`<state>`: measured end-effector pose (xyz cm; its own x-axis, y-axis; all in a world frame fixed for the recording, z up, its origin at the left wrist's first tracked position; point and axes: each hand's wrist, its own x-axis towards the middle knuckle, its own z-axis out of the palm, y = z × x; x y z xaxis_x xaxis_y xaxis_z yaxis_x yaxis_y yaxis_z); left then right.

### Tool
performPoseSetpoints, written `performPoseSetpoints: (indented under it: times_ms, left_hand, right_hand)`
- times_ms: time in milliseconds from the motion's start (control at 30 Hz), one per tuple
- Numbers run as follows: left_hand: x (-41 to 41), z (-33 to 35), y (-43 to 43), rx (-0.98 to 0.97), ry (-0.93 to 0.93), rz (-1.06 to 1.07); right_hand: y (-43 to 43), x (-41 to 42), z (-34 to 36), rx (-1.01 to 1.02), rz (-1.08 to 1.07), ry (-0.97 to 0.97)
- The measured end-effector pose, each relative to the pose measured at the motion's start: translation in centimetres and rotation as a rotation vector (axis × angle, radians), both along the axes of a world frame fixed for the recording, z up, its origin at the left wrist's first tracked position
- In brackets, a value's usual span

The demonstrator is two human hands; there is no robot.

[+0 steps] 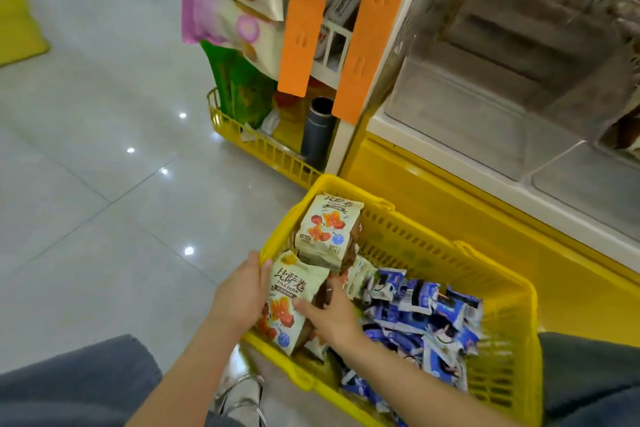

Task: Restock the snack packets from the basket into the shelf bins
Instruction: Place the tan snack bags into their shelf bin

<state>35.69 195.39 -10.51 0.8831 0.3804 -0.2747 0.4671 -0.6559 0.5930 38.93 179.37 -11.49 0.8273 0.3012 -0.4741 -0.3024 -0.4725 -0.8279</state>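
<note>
- The cream packet [294, 305] is clamped between both grips at the lower centre of the frame. The left grip [242, 291] is wrapped round its left edge. The right grip [332, 319] is closed on its right side, with the thumb laid across the printed face.
- The packet is held in the near left corner of the yellow basket [531, 340]. Its lower end is hidden among other packets, so a snag on lifting cannot be ruled out.
- A second cream packet [327, 230] is propped just above and appears to rest against the held one's top. It would probably be toppled once that support is drawn away.
- The blue packets [422, 315] are heaped loosely just to the right. A few could be dragged over the rim by the right wrist.
- The clear shelf bins [485, 121] are seen at upper right, well apart from the basket. A glossy wrapper held only by its edges could slip and be dropped onto the tiled floor [104, 184] during the carry.
</note>
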Motion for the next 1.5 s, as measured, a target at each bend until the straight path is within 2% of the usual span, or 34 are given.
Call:
performPoseSetpoints:
  times_ms: [167, 300, 367, 433, 467, 533, 600, 667, 733, 800, 867, 1000, 1067, 1300, 1500]
  left_hand:
    - [0.5, 0.5, 0.2, -0.173, -0.039, 0.088]
    - [1.0, 3.1, -0.1, -0.23, -0.267, 0.19]
    - [1.3, 5.2, -0.3, -0.454, -0.281, 0.189]
    - [1.4, 7.4, -0.7, -0.82, -0.185, 0.138]
    - [1.5, 8.4, -0.9, -0.916, -0.14, 0.097]
    - [1.5, 9.7, -1.2, -0.981, -0.109, 0.064]
    - [1.8, 10.2, -0.9, -1.009, -0.136, 0.107]
    - [2.0, 10.2, -0.4, -0.958, -0.198, 0.184]
    - [2.0, 10.1, 0.4, -0.88, -0.277, 0.296]
    - [1.9, 9.8, 1.1, -0.875, -0.336, 0.391]
    - [1.6, 9.7, 1.8, -0.894, -0.367, 0.428]
    - [1.2, 9.5, 2.6, -0.905, -0.39, 0.471]
    - [0.9, 9.4, 2.8, -0.917, -0.385, 0.499]
    - [-0.2, 8.7, 3.2, -0.87, -0.293, 0.523]
    - [-0.5, 9.6, 2.8, -0.905, -0.288, 0.548]
  right_hand:
    - [-1.2, -0.9, 3.2, -0.06, 0.064, -0.182]
    - [-2.9, 0.6, 6.9, 0.029, 0.093, -0.182]
    - [-3.2, 1.8, 8.8, 0.071, 0.104, -0.174]
    - [-3.0, 3.1, 10.4, 0.109, 0.116, -0.151]
    - [-2.9, 3.7, 11.2, 0.137, 0.127, -0.129]
    - [-2.3, 4.6, 12.4, 0.172, 0.154, -0.077]
    - [-1.8, 5.4, 13.2, 0.199, 0.174, -0.038]
    - [-1.2, 6.1, 13.2, 0.19, 0.195, -0.035]
    - [-0.7, 7.3, 12.1, 0.076, 0.147, -0.125]
    - [-0.3, 8.5, 10.8, -0.122, 0.008, -0.265]
    - [-0.2, 9.6, 9.6, -0.195, -0.097, -0.237]
    - [0.2, 10.5, 6.8, -0.204, -0.138, 0.168]
    - [0.5, 10.5, 5.9, -0.191, -0.149, 0.245]
    - [0.9, 10.0, 5.1, -0.087, -0.226, 0.315]
    - [-0.1, 8.7, 7.4, 0.008, -0.282, 0.179]
